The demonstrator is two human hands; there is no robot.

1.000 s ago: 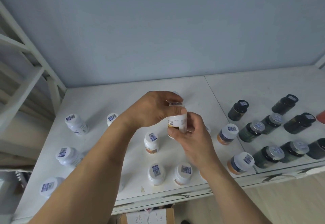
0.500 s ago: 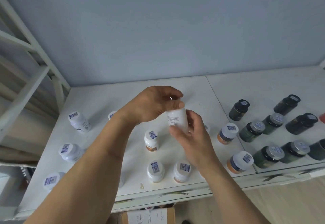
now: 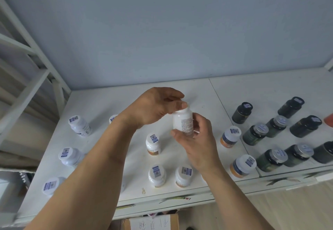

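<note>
A white pill bottle [image 3: 182, 121] with small printed text on its side is held upright above the white shelf [image 3: 198, 92]. My right hand [image 3: 196, 139] grips its body from the right and below, thumb across the lower front. My left hand [image 3: 155, 106] comes over from the left, its thumb and fingers curled round the bottle's cap, which is mostly hidden.
Several white bottles with blue barcode stickers stand on the shelf, such as one [image 3: 153, 144] just below my hands and two [image 3: 157, 175] near the front edge. Several dark bottles [image 3: 242, 112] stand at the right. A white metal frame [image 3: 27, 53] rises at the left.
The bottle has been lifted slightly and turned, so its printed text side now faces me. My left hand stays over the cap and my right hand has shifted round the body.
</note>
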